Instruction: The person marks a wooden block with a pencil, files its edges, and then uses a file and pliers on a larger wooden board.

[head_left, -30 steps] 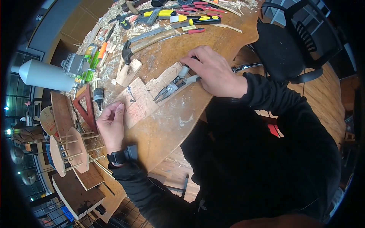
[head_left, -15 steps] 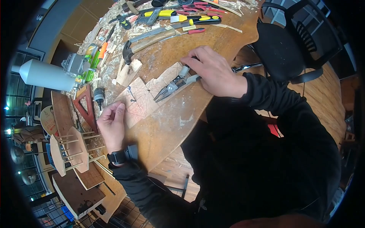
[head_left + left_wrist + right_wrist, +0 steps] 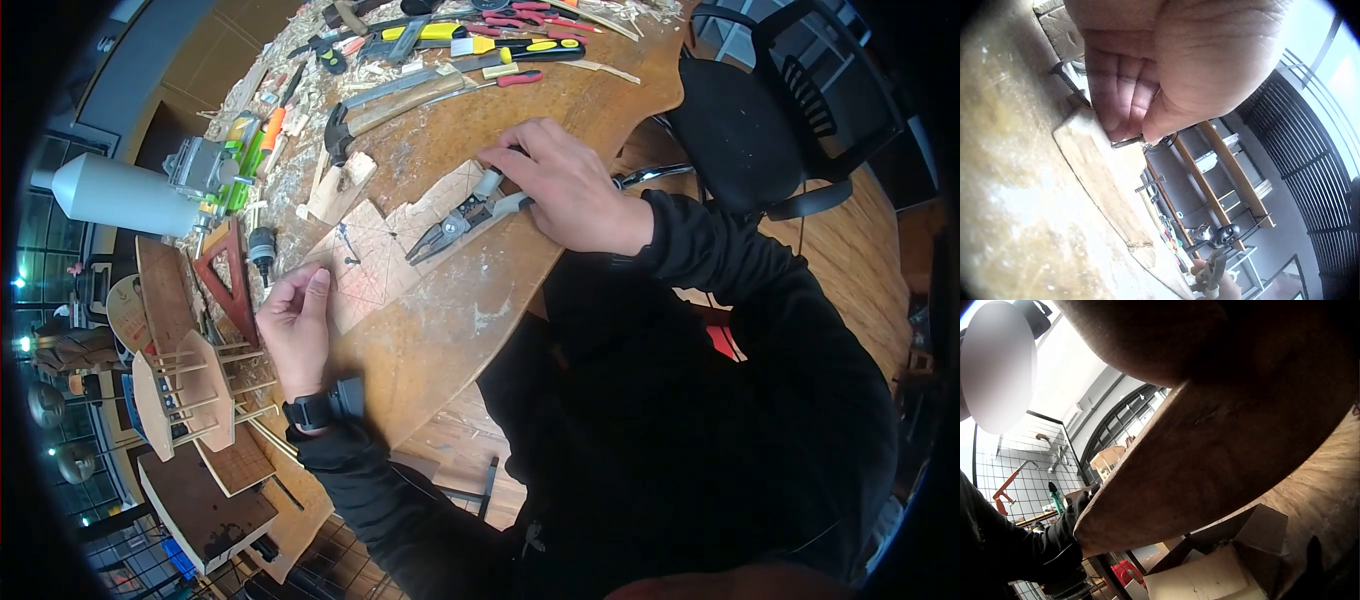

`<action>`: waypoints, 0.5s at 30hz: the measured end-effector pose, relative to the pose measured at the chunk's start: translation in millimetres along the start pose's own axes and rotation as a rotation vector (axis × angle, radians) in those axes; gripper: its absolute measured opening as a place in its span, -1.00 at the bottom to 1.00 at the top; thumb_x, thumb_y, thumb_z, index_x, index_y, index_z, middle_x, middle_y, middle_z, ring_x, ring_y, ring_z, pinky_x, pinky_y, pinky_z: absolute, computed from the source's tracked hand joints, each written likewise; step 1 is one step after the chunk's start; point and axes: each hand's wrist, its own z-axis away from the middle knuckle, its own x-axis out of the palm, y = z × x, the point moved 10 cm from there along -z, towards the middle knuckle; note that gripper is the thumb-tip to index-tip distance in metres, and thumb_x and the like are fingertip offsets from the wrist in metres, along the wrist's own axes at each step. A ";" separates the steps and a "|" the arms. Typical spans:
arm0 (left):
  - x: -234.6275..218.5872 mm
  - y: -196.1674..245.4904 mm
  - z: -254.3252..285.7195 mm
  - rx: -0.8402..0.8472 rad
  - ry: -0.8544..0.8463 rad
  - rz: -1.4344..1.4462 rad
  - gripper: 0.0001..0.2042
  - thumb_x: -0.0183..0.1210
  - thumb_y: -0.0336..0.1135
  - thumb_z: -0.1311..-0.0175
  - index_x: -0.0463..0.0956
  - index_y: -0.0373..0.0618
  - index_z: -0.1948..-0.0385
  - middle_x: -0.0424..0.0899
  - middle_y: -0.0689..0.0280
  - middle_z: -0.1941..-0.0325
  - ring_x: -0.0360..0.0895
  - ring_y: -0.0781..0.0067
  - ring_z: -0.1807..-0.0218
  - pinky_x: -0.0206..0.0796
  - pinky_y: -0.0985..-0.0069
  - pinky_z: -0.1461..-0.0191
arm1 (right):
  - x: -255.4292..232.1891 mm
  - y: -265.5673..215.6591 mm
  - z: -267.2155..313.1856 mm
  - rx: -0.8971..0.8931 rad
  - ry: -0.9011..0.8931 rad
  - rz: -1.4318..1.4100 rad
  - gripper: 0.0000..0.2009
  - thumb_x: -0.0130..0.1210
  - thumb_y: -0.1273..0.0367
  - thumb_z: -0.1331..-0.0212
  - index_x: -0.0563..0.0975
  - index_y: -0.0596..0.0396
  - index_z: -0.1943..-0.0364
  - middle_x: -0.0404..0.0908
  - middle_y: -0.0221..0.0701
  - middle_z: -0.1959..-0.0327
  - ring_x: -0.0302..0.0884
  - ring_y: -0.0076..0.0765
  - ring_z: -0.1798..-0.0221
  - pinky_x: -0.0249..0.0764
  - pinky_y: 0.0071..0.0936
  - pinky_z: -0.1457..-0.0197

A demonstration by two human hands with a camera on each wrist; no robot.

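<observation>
A marked wooden board lies on the workbench. At its left end my left hand holds thumb and fingertips together; in the left wrist view this hand pinches a dark screw at the board. Another screw slants beside the fingers, and a third stands farther along. My right hand grips the handles of pliers, whose jaws lie over the board's near edge. The right wrist view shows part of this hand, dark, above the bench edge.
Beyond the board lie a hammer, a wood offcut, saws, brushes and shavings. A screwdriver-like tool, red triangle and wooden model are at the left. A black chair stands right of the bench.
The head view has shifted very slightly. Both hands, the pliers and the board keep the same places relative to one another.
</observation>
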 end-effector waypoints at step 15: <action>-1.2 -2.2 0.5 -0.020 0.003 0.002 -0.82 0.37 -0.37 -0.44 0.75 -0.27 0.07 0.78 0.43 0.21 0.56 0.71 0.18 0.43 0.65 0.02 | 1.3 1.6 1.5 0.007 -0.003 -0.006 -0.38 0.27 0.69 0.15 0.61 0.07 -0.16 0.54 -0.25 -0.07 0.49 0.05 -0.16 0.53 -0.19 -0.10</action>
